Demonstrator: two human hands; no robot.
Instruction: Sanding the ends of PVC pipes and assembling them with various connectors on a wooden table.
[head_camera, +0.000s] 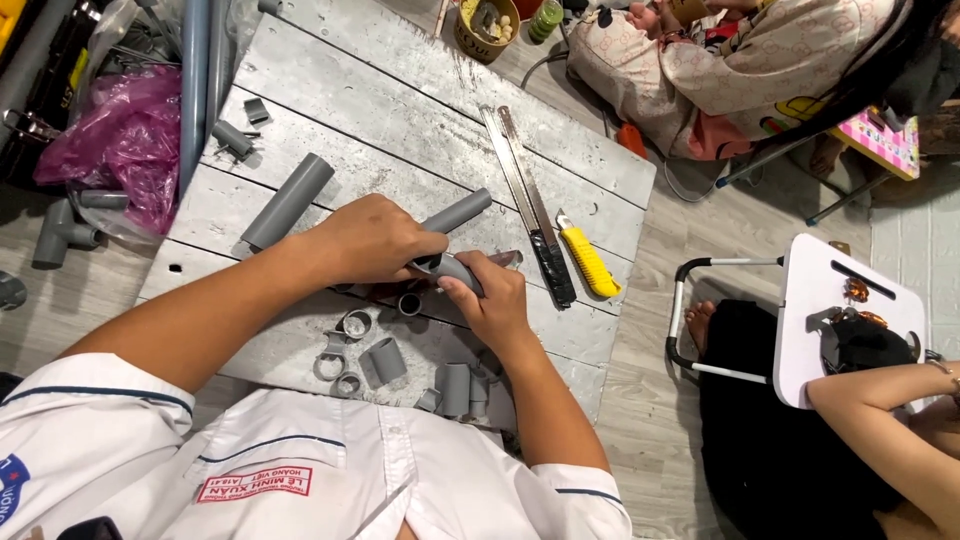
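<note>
Both hands clamp shut: left hand (372, 238) around the light, stiff, smooth grey plastic pipe (458, 212), right hand (492, 297) gripping its grey plastic elbow fitting (450, 268) just beneath.

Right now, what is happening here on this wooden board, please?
A person in a white shirt is working with grey plastic pipe parts on a pale wooden board. The left hand grips a short grey pipe, and the right hand holds a grey elbow fitting at its end. Small pipe offcuts and rings lie near the body. A hacksaw, a yellow utility knife and a longer pipe piece rest on the board. Other people sit at the right.
</note>
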